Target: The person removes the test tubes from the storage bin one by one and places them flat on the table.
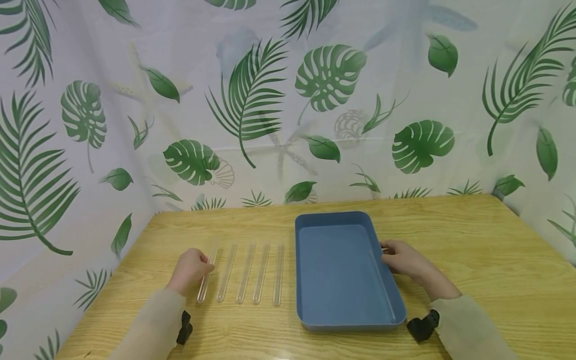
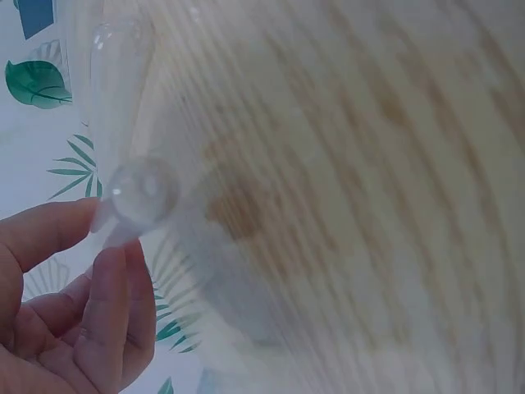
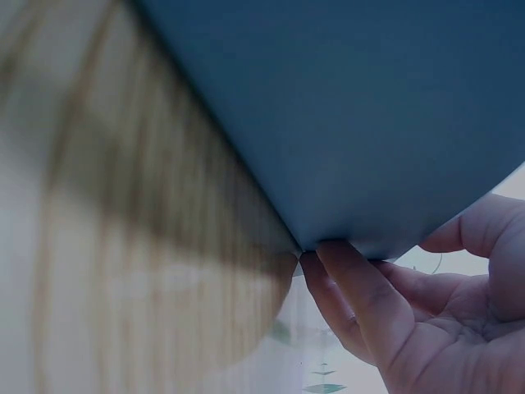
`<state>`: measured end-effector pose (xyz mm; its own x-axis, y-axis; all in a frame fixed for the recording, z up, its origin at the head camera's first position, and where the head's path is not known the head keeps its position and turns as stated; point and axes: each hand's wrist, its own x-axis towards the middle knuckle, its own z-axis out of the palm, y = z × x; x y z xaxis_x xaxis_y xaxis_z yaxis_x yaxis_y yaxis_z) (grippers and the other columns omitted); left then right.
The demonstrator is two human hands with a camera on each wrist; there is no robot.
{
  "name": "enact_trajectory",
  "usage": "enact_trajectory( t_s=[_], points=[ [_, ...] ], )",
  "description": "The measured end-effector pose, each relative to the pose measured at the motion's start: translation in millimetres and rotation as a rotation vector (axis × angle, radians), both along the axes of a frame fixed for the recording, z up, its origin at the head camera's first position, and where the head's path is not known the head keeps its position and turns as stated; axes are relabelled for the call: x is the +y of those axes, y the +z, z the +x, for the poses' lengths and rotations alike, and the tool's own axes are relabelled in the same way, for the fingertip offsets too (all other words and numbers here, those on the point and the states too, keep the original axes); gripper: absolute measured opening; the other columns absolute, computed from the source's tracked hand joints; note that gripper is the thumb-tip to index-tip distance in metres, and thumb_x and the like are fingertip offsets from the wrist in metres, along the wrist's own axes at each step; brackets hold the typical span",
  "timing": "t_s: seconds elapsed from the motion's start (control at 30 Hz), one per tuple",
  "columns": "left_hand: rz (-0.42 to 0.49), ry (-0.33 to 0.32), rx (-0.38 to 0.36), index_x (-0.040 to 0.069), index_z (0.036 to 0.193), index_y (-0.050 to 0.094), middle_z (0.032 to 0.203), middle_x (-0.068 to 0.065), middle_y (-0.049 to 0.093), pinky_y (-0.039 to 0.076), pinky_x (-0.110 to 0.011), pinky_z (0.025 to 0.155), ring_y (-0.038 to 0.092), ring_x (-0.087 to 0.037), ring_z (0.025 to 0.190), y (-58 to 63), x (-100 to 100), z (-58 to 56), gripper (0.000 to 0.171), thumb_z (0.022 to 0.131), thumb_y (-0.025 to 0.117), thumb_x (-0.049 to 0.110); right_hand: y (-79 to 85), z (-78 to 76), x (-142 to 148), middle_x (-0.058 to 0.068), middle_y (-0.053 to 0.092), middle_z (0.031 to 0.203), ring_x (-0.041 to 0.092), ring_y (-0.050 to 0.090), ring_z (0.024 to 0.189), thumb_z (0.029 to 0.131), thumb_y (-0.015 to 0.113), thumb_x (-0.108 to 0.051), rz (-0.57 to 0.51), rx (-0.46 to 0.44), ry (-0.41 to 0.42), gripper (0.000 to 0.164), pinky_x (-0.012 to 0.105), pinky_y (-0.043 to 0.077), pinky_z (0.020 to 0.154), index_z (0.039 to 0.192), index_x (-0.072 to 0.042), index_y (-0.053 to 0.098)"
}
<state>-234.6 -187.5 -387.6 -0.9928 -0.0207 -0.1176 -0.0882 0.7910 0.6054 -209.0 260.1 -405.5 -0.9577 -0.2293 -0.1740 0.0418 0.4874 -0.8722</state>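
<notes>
My left hand (image 1: 191,270) pinches a clear test tube (image 1: 203,290) between thumb and fingers at the left end of a row. In the left wrist view the tube's rounded end (image 2: 144,194) shows close by the fingertips. Several more clear test tubes (image 1: 243,280) lie side by side to its right on the table. At the right side of a blue tray (image 1: 333,325), my right hand (image 1: 405,257) holds the wall, thumb at the rim and fingers against the outside. One clear tube (image 1: 384,292) lies inside the tray along its right wall.
The wood-grain table (image 1: 472,250) carries the tubes and tray. Behind it and at both sides hangs a white curtain (image 1: 270,175) with green leaf prints. A black wrist camera (image 1: 423,327) sits near the tray's front right corner.
</notes>
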Motion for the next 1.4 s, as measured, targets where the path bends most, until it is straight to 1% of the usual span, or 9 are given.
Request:
enact_trajectory(
  t_s=[0.1,0.2,0.27,0.33,0.47,0.63,1.0,1.2,1.4],
  points=[
    [-0.042,-0.006,0.003,-0.001,0.069,0.053,0.063,-0.006,0.049,0.037,-0.026,0.049,0.042,-0.015,0.054,-2.1,0.6,-3.4,0.014,0.078,0.062,0.004,0.0,0.1,-0.4,0.037,0.036,0.122,0.04,0.046,0.107,0.09,0.041,-0.007,0.001,0.003,-0.003,0.05,0.041,0.046,0.08,0.129,0.019,0.022],
    [-0.068,-0.007,0.002,0.005,0.056,0.044,0.052,0.0,0.036,0.031,-0.023,0.044,0.033,-0.012,0.047,-4.1,1.8,-6.2,0.028,0.078,0.062,0.003,0.3,0.8,-0.5,0.037,0.036,0.122,0.04,0.046,0.107,0.09,0.041,-0.006,-0.004,0.004,-0.002,0.05,0.041,0.046,0.079,0.129,0.019,0.022],
    [-0.086,-0.005,0.002,0.009,0.052,0.039,0.048,0.002,0.029,0.027,-0.022,0.043,0.028,-0.011,0.044,-6.1,2.1,-7.6,0.034,0.077,0.061,0.003,0.1,1.1,-0.5,0.037,0.036,0.122,0.041,0.046,0.107,0.09,0.041,-0.006,-0.008,0.005,0.003,0.05,0.041,0.046,0.079,0.128,0.019,0.021],
    [-0.099,-0.008,-0.001,0.01,0.051,0.037,0.048,0.003,0.026,0.026,-0.022,0.042,0.025,-0.01,0.044,-7.9,2.2,-8.6,0.036,0.076,0.061,0.003,0.1,1.1,-0.5,0.037,0.036,0.122,0.041,0.046,0.107,0.089,0.041,-0.005,-0.011,0.005,0.003,0.05,0.041,0.047,0.079,0.128,0.019,0.022],
    [-0.118,-0.017,-0.001,0.01,0.051,0.038,0.048,0.003,0.027,0.026,-0.021,0.042,0.026,-0.01,0.043,-11.9,1.2,-10.1,0.035,0.076,0.062,0.003,-0.3,0.4,-0.4,0.037,0.036,0.122,0.041,0.046,0.107,0.09,0.04,-0.005,-0.012,0.004,0.006,0.048,0.041,0.047,0.079,0.128,0.019,0.023],
    [-0.11,-0.017,0.005,0.012,0.049,0.035,0.046,0.004,0.023,0.023,-0.02,0.04,0.022,-0.009,0.042,-15.1,0.7,-12.1,0.039,0.075,0.063,0.002,-0.6,-0.5,-0.1,0.037,0.036,0.122,0.041,0.045,0.107,0.09,0.04,-0.004,-0.017,0.005,0.009,0.048,0.041,0.046,0.079,0.128,0.019,0.023],
    [-0.096,-0.032,0.001,0.014,0.046,0.03,0.044,0.005,0.019,0.02,-0.02,0.038,0.017,-0.008,0.04,-12.6,0.7,-11.4,0.044,0.074,0.06,0.0,-2.0,0.9,-0.3,0.037,0.038,0.121,0.039,0.048,0.105,0.09,0.041,-0.005,-0.021,0.02,0.017,0.048,0.041,0.047,0.078,0.127,0.02,0.023],
    [-0.096,-0.03,-0.005,0.014,0.046,0.03,0.043,0.005,0.02,0.021,-0.02,0.038,0.017,-0.008,0.04,-11.0,0.6,-10.2,0.043,0.074,0.06,0.0,-2.7,1.0,-0.2,0.036,0.038,0.121,0.039,0.048,0.105,0.09,0.041,-0.006,-0.02,0.02,0.017,0.048,0.041,0.047,0.078,0.127,0.02,0.023],
    [-0.104,-0.028,0.002,0.013,0.046,0.032,0.043,0.005,0.021,0.021,-0.02,0.038,0.019,-0.008,0.04,-12.1,-0.4,-10.6,0.042,0.074,0.06,0.0,-3.6,-0.7,0.3,0.036,0.037,0.121,0.039,0.048,0.105,0.09,0.04,-0.005,-0.006,0.016,0.007,0.048,0.04,0.047,0.078,0.127,0.019,0.025]
  ],
)
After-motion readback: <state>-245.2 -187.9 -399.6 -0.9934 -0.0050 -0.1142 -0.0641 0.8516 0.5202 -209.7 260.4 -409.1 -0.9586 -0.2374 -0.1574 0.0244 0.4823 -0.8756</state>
